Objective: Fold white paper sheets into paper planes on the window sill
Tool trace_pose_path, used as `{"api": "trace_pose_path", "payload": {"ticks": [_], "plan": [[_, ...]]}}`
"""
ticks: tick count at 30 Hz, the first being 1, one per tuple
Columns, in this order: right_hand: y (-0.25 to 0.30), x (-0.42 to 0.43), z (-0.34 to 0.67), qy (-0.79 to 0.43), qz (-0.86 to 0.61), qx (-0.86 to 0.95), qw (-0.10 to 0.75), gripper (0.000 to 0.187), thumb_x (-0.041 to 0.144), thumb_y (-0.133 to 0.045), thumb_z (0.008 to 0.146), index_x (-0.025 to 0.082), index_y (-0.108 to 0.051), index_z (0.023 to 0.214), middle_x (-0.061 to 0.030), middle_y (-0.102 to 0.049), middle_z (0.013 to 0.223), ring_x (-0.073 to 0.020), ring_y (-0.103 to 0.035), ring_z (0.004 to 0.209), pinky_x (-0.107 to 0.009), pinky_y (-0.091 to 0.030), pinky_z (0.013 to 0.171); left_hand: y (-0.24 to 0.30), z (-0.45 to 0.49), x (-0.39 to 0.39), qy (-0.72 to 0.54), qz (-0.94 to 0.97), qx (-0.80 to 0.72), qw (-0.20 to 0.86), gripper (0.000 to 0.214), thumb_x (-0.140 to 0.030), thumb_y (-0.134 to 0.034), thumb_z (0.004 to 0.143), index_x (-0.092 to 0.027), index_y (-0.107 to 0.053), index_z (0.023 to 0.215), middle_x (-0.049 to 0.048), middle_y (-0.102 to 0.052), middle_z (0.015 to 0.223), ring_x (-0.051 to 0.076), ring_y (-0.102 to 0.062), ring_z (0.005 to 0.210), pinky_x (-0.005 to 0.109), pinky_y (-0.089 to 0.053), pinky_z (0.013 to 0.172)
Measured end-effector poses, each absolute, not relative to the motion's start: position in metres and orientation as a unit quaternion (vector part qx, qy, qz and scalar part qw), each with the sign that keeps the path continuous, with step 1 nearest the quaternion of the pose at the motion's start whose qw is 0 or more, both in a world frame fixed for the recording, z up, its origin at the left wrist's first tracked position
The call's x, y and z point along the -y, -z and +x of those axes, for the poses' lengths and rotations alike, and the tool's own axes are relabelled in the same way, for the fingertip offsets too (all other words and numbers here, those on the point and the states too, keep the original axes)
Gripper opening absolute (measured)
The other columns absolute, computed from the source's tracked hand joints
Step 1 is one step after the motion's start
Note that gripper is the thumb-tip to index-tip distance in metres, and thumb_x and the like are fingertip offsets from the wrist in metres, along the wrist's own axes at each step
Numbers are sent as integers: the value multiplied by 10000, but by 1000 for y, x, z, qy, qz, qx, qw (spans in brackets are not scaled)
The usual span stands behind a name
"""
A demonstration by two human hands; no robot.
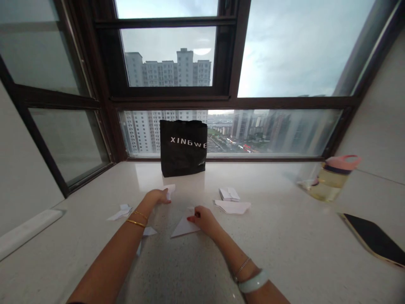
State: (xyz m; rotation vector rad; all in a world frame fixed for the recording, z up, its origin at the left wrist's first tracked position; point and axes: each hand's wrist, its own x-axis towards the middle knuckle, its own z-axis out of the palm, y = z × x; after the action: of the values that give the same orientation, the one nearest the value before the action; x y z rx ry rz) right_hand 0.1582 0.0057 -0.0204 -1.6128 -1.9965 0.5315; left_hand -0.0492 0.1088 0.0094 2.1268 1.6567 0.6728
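My left hand [158, 196] reaches out over the pale countertop with its fingers closed on a small folded white paper [171, 190], just in front of the black bag. Nearer to me, my right hand [203, 218] pinches a triangular folded paper [184, 227] by its right side. Partly behind my left forearm lies another folded paper [149, 231]. More folded white paper [122, 212] rests to the left of that arm. Right of my hands are a squarish folded paper [229, 194] and a flat boat-like folded paper [233, 207].
A black bag [183, 158] with white lettering stands by the window. On the right are a bottle [332, 181] with a pink lid and a dark flat tablet or phone [375, 236]. A long white bar [30, 232] lies along the left edge of the countertop [278, 253].
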Motion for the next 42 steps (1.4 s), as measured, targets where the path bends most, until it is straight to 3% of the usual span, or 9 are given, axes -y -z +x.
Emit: {"api": "trace_pose_path", "payload": {"ticks": [3, 13, 18, 22, 25, 30, 33, 37, 42], "plan": [[20, -7, 156, -194, -599, 735, 252, 168, 250, -636, 658, 158, -536, 558, 7, -527, 615, -101, -410, 562, -215, -251, 513, -28, -61, -123, -196, 746, -614, 168, 503, -536, -653, 478, -180, -623, 831, 134, -677, 824, 308, -603, 845, 386, -429, 735], [25, -12, 159, -190, -601, 735, 250, 156, 274, -645, 657, 161, -562, 589, -1, -553, 644, -108, -440, 591, -208, -269, 516, -12, -50, -111, -186, 749, -630, 86, 334, -377, -621, 614, -189, -564, 884, 104, -613, 1008, 256, -508, 1040, 326, -371, 841], [25, -15, 158, -180, -603, 735, 253, 157, 277, -634, 670, 158, -562, 596, -23, -572, 680, -125, -475, 626, -219, -301, 541, -20, -46, -89, -237, 724, -644, 72, 261, -384, -477, 756, -212, -510, 950, 65, -620, 930, 220, -570, 899, 293, -404, 720], [24, -18, 162, -205, -581, 717, 326, 127, 247, -622, 669, 157, -564, 599, -43, -604, 744, -153, -519, 712, -240, -356, 620, -22, -26, -58, -443, 670, -549, 231, 367, -455, -343, 812, -189, -460, 1036, 42, -614, 832, 122, -568, 569, 211, -385, 493], [18, -15, 171, -332, -507, 690, 396, 156, 318, -599, 683, 163, -600, 677, -32, -635, 745, -167, -554, 729, -260, -391, 649, -7, -11, -35, -475, 622, -509, 358, 461, -520, -323, 802, -193, -399, 1118, 15, -621, 756, 61, -420, 378, 182, -307, 379], [5, -5, 184, -540, -371, 612, 443, 394, 488, -607, 636, 144, -620, 826, -40, -656, 730, -166, -585, 666, -276, -419, 641, 14, -8, -17, -454, 584, -488, 464, 472, -510, -400, 782, -175, -447, 1111, 66, -628, 902, 128, -565, 635, 213, -418, 505], [-3, -3, 181, -474, -397, 630, 470, 370, 510, -606, 630, 153, -614, 727, -21, -624, 678, -148, -555, 632, -264, -405, 625, 15, -10, -12, -428, 573, -429, 552, 460, -494, -476, 752, -143, -506, 1048, 72, -636, 896, 167, -595, 746, 261, -462, 635], [-8, -3, 173, -227, -490, 725, 427, 282, 436, -634, 638, 178, -567, 547, 7, -518, 613, -140, -483, 633, -252, -361, 618, 10, -5, -2, -359, 534, -325, 693, 450, -504, -484, 757, -139, -533, 1016, 88, -646, 881, 180, -617, 758, 312, -470, 698], [-10, 0, 171, -100, -536, 752, 371, 173, 340, -601, 707, 189, -614, 624, -2, -492, 625, -157, -468, 671, -257, -336, 650, 7, 4, 4, -321, 525, -305, 727, 524, -563, -403, 778, -140, -532, 1060, 111, -641, 925, 193, -637, 751, 311, -478, 662]]}}
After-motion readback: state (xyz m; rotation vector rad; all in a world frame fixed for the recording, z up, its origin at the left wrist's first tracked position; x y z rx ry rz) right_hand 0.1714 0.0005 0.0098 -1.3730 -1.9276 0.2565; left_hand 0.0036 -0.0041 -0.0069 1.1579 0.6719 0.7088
